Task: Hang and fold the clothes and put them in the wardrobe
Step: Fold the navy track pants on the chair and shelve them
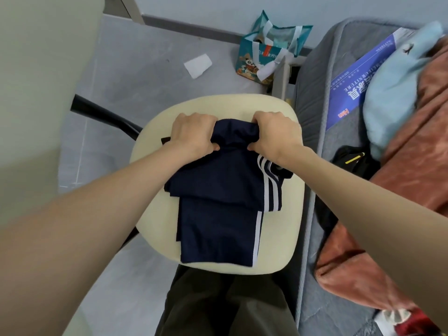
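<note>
Only the head view to go on, looking straight down. The navy blue track trousers with white side stripes (218, 197) lay part-folded on the cream padded chair seat (218, 105), with one layer stacked over another and the stripes running along the right edge. The wardrobe wasn't in shot.

The step looked like rolling or folding the far end back toward the body. To do it well, the person would want both sides coming over evenly, the stripe edge lined up with the layer below, and the bunched cloth flattened out before pressing the fold (that far end looked pretty scrunched up).

Both arms reached forward and down, roughly mirrored, wrists angled inward. The left hand (191, 133) was curled over the far left corner of the bundle, thumb tucked against the near side and fingers wrapped round the fabric. The right hand (277, 132) did the same on the far right corner, gripping a wad of cloth. Neither hand had anything else in it.

A grey mattress (315, 81) sat just beside the chair on the right.
</note>
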### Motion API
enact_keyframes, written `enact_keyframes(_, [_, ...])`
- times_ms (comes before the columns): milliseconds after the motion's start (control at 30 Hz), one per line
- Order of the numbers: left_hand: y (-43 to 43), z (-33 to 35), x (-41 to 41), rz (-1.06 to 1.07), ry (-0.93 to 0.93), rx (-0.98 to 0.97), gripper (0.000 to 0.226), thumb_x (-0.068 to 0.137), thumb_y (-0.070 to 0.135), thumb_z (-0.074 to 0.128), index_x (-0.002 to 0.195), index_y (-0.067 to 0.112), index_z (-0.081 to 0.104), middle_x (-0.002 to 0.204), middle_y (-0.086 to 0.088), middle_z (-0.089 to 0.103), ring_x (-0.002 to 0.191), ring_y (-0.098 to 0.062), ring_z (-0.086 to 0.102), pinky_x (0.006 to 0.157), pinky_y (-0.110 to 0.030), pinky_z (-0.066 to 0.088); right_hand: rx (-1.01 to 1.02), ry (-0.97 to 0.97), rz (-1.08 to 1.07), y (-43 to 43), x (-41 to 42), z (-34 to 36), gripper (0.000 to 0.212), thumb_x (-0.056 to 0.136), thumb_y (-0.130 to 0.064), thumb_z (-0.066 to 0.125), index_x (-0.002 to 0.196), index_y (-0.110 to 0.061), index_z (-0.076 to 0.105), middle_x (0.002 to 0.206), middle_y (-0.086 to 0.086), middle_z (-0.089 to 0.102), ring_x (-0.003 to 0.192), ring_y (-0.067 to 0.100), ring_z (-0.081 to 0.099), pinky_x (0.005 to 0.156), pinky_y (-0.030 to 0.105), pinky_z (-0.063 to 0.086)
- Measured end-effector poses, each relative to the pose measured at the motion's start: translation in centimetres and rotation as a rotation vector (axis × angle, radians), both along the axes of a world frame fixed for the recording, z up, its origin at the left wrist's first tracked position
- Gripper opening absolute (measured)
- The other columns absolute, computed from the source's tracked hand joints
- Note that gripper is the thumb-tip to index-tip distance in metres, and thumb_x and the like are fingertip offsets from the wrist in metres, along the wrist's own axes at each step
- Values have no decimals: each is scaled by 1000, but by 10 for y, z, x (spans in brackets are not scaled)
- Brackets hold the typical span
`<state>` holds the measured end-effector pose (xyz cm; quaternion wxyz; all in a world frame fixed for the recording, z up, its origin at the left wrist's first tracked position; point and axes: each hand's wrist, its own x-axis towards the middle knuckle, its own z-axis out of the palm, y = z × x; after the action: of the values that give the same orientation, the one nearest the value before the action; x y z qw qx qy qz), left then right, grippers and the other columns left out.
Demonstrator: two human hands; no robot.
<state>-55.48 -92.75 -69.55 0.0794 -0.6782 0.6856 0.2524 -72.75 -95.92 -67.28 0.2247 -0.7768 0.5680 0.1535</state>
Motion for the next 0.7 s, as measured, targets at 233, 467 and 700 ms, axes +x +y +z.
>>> enact_keyframes(233, [-6, 33, -3, -11, 81, -549, 34, 81, 10, 61, 113, 22, 59, 103, 3, 64, 94, -23, 57, 78, -31, 24, -464, -99, 119, -10, -15, 45, 22, 80, -11, 57, 100, -11, 49, 98, 8, 59, 88, 30, 50, 74, 36, 31])
enact_keyframes(467, [83, 30, -19, -141, 68, -367, 69, 71, 16, 71, 136, 19, 47, 99, 1, 62, 87, -23, 58, 84, -33, 28, -275, -77, 245, 68, -44, 43, 28, 66, -7, 60, 89, -13, 46, 76, 3, 55, 70, 31, 54, 96, 36, 26])
enact_keyframes(700, [143, 12, -20, -172, 84, -53, 65, 78, 53, 62, 136, 29, 46, 98, 5, 41, 92, -16, 45, 86, -32, 31, 178, -42, 283, 137, -59, 18, 15, 87, -36, 53, 97, -24, 54, 70, -14, 51, 82, 14, 60, 118, 39, 17])
